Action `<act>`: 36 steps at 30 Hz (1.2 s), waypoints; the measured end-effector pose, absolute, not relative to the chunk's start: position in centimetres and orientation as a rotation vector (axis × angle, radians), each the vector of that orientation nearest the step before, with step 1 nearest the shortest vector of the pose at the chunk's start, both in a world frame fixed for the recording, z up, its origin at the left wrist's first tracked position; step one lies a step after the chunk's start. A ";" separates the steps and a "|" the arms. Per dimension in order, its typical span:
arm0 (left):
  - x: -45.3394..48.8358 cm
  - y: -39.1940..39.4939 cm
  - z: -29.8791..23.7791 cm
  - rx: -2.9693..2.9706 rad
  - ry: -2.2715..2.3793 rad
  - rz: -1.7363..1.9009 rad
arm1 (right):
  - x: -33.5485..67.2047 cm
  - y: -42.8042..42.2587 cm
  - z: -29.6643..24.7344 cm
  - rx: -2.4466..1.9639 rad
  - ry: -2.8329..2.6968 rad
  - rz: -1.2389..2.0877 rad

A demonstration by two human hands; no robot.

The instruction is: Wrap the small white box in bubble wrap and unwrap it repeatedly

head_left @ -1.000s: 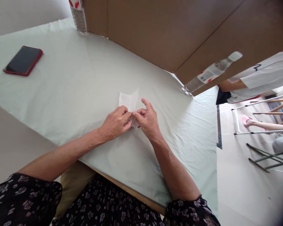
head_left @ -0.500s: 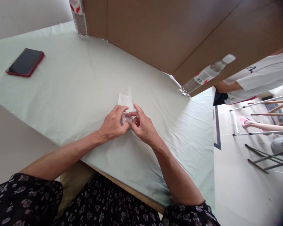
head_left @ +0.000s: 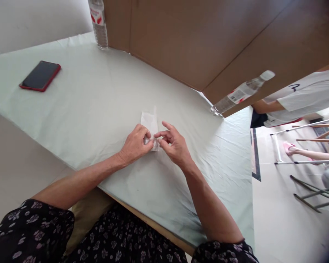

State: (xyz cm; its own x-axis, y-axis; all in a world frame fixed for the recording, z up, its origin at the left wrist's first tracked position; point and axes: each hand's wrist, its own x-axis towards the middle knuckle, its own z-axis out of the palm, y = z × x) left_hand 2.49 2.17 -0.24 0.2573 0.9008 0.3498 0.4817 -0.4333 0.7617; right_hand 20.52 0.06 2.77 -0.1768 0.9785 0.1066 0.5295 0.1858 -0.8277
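Observation:
A small white, thin sheet or pouch lies on the tablecloth beneath my fingers; its exact kind is unclear. Over its lower part is a crinkled, see-through plastic wrapper, partly hidden by my fingers. My left hand is closed, with thumb and forefinger pinching the wrapper from the left. On the other side, my right hand has its thumb and forefinger brought together at the wrapper's right edge, while its other fingers are partly bent and raised. What lies inside the wrapper, if anything, cannot be made out.
A pale green cloth covers the table. A phone with a red case lies at the far left. Tall cardboard panels stand behind, with a water bottle at left and another bottle at right. A person is beyond them.
My hands have drawn slightly apart, the right one shifting rightward. More of the white sheet and the plastic shows between them. The whole view has shifted a little.

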 end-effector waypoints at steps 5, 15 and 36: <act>2.4 2.1 -0.3 2.074 1.241 1.052 | 20.3 2.0 1.8 -1.458 -1.785 0.735; 2.4 2.2 -0.6 2.542 1.170 1.124 | 19.9 3.6 1.9 -1.490 -1.946 0.755; 2.2 2.5 -1.0 2.504 1.109 1.153 | 19.7 10.6 0.9 -1.660 -1.480 1.193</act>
State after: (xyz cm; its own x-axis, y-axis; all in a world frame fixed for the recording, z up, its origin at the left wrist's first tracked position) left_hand 2.20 2.49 -1.04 0.4244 0.6901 0.5862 0.5584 -0.7091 0.4305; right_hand 19.71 10.60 0.90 -0.0296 0.9740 -0.2247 0.4262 -0.1910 -0.8843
